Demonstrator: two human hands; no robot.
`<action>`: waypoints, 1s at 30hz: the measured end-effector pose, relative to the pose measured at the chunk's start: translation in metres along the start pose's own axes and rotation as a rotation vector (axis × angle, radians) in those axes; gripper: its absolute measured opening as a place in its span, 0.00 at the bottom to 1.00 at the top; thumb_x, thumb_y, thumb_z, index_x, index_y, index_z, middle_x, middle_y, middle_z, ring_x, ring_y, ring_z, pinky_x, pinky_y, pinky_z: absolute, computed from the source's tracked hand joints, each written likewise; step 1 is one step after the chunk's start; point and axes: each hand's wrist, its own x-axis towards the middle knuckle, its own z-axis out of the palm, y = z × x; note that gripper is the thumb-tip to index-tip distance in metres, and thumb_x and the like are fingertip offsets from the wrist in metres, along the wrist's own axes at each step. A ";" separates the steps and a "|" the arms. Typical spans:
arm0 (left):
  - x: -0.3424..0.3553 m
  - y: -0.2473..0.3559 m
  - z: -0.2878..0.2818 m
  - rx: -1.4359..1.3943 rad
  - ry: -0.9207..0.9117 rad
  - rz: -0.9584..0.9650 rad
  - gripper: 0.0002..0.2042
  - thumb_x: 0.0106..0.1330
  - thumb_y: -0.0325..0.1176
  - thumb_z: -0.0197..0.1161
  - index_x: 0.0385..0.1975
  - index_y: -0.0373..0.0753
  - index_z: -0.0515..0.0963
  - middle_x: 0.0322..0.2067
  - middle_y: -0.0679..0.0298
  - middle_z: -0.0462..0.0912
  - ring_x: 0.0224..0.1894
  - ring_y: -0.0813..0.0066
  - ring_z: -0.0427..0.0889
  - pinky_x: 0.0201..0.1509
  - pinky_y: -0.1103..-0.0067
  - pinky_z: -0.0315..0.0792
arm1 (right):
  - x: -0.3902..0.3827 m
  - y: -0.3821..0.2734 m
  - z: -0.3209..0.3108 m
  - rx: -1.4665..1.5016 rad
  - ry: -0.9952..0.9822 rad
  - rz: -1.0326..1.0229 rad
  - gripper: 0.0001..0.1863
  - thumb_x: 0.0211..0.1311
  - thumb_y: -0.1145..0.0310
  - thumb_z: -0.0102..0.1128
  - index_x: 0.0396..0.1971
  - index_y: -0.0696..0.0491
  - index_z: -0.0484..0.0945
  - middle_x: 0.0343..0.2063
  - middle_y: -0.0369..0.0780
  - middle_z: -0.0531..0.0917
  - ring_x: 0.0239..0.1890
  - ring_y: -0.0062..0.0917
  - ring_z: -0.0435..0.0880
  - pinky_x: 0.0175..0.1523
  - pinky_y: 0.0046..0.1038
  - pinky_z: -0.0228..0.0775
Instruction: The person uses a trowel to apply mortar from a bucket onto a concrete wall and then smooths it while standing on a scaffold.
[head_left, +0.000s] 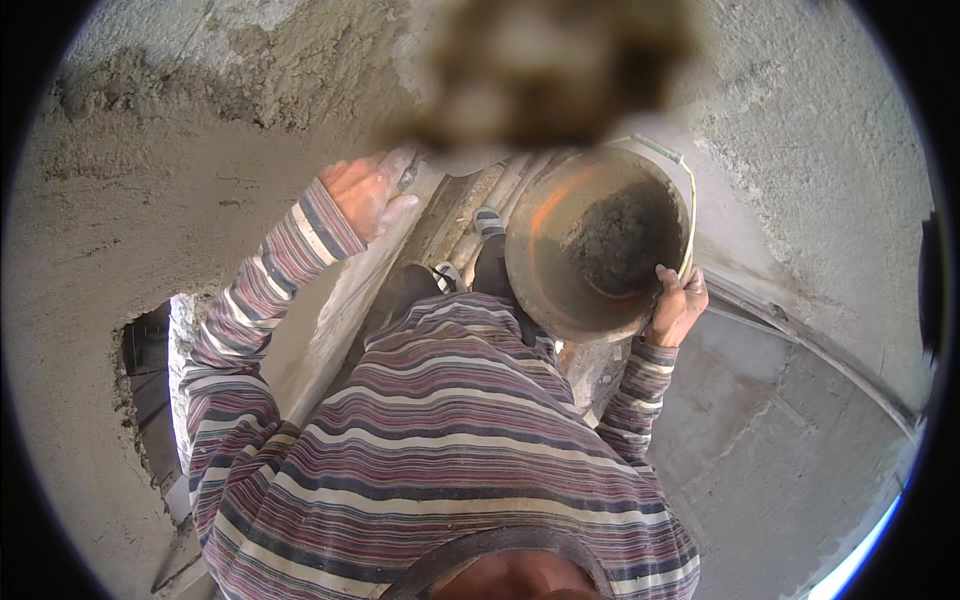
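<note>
My left hand [374, 194] is raised beside the wet plastered wall [230, 190]. Its fingers are closed around a tool, of which only a short dark metal bit [407, 180] shows by the thumb; its far end is lost in blur. On the right, my right hand [678, 306] grips the rim of a round bucket [540, 265] where its pale green handle [690, 195] comes down. The bucket tilts toward me, and a heap of grey mortar [625, 240] lies inside it. An orange streak marks its inner wall.
A blurred brown shape [550, 75] covers the top middle, too near to make out. Below my hands, my sandalled feet [488, 222] stand on narrow boards [470, 215]. An opening [150, 390] breaks the left wall. Rough grey plaster [820, 150] and a long pole [830, 355] are on the right.
</note>
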 end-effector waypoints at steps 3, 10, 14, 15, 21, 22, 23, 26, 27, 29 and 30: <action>0.017 0.034 0.045 0.298 -0.297 -0.051 0.14 0.58 0.34 0.59 0.40 0.33 0.70 0.29 0.56 0.76 0.33 0.62 0.80 0.32 0.69 0.75 | 0.010 -0.019 0.025 -0.114 -0.099 -0.107 0.10 0.41 0.76 0.59 0.15 0.57 0.65 0.13 0.32 0.64 0.20 0.17 0.59 0.26 0.23 0.56; 0.087 0.060 0.034 0.550 -0.312 0.089 0.17 0.51 0.30 0.60 0.39 0.27 0.72 0.26 0.57 0.76 0.33 0.65 0.81 0.28 0.73 0.76 | -0.018 -0.082 0.076 -0.301 -0.128 -0.348 0.13 0.39 0.77 0.58 0.13 0.57 0.59 0.13 0.34 0.61 0.20 0.16 0.58 0.25 0.22 0.55; 0.067 0.045 0.042 0.529 -0.555 0.028 0.17 0.50 0.30 0.60 0.39 0.26 0.72 0.26 0.56 0.77 0.32 0.66 0.81 0.27 0.74 0.76 | -0.034 -0.093 0.100 -0.200 -0.193 -0.440 0.13 0.39 0.78 0.57 0.13 0.57 0.58 0.12 0.35 0.58 0.20 0.17 0.57 0.24 0.22 0.55; 0.051 0.045 0.053 0.547 -0.511 -0.054 0.16 0.51 0.30 0.59 0.37 0.26 0.73 0.26 0.55 0.78 0.31 0.65 0.82 0.28 0.74 0.76 | -0.036 -0.092 0.106 -0.191 -0.198 -0.462 0.13 0.38 0.79 0.57 0.14 0.57 0.59 0.12 0.37 0.58 0.19 0.19 0.56 0.23 0.23 0.55; -0.003 0.020 0.077 0.258 -0.532 0.166 0.11 0.53 0.30 0.57 0.33 0.31 0.77 0.28 0.55 0.80 0.31 0.65 0.82 0.29 0.73 0.77 | -0.047 -0.074 0.126 -0.284 -0.292 -0.472 0.14 0.39 0.80 0.59 0.16 0.58 0.60 0.12 0.39 0.58 0.18 0.21 0.56 0.23 0.23 0.56; 0.006 0.021 0.061 0.334 -0.535 0.042 0.10 0.53 0.29 0.58 0.32 0.32 0.77 0.29 0.56 0.81 0.32 0.65 0.82 0.30 0.72 0.77 | -0.048 -0.072 0.127 -0.297 -0.298 -0.485 0.14 0.39 0.80 0.60 0.16 0.58 0.60 0.12 0.39 0.58 0.18 0.21 0.56 0.23 0.23 0.56; 0.018 0.024 0.038 0.412 -0.559 -0.117 0.09 0.53 0.29 0.58 0.32 0.33 0.78 0.29 0.57 0.81 0.33 0.65 0.82 0.31 0.71 0.77 | -0.051 -0.076 0.133 -0.276 -0.346 -0.485 0.12 0.38 0.80 0.61 0.18 0.58 0.63 0.13 0.42 0.62 0.17 0.29 0.62 0.24 0.26 0.59; 0.038 0.007 0.078 0.344 -0.715 -0.166 0.08 0.51 0.30 0.62 0.30 0.37 0.79 0.30 0.59 0.81 0.34 0.63 0.82 0.35 0.69 0.77 | -0.054 -0.085 0.135 -0.294 -0.353 -0.519 0.11 0.36 0.79 0.62 0.22 0.60 0.71 0.13 0.49 0.71 0.17 0.45 0.73 0.26 0.33 0.66; 0.020 0.005 0.084 0.304 -0.672 -0.168 0.09 0.50 0.30 0.62 0.31 0.38 0.79 0.31 0.59 0.81 0.35 0.62 0.82 0.36 0.69 0.77 | -0.054 -0.087 0.137 -0.257 -0.384 -0.553 0.11 0.35 0.79 0.63 0.22 0.60 0.71 0.13 0.49 0.71 0.17 0.45 0.73 0.27 0.32 0.66; -0.023 -0.017 0.125 0.148 -0.550 -0.129 0.11 0.51 0.31 0.62 0.35 0.38 0.78 0.34 0.56 0.81 0.37 0.58 0.82 0.40 0.70 0.76 | -0.056 -0.084 0.135 -0.247 -0.453 -0.579 0.11 0.35 0.79 0.62 0.23 0.61 0.71 0.14 0.48 0.70 0.16 0.42 0.70 0.27 0.31 0.65; -0.026 -0.015 0.122 0.111 -0.663 -0.170 0.11 0.51 0.31 0.62 0.36 0.38 0.78 0.34 0.56 0.81 0.38 0.58 0.81 0.41 0.69 0.76 | -0.059 -0.083 0.139 -0.188 -0.448 -0.585 0.11 0.36 0.79 0.61 0.20 0.60 0.67 0.14 0.44 0.66 0.17 0.35 0.65 0.25 0.29 0.61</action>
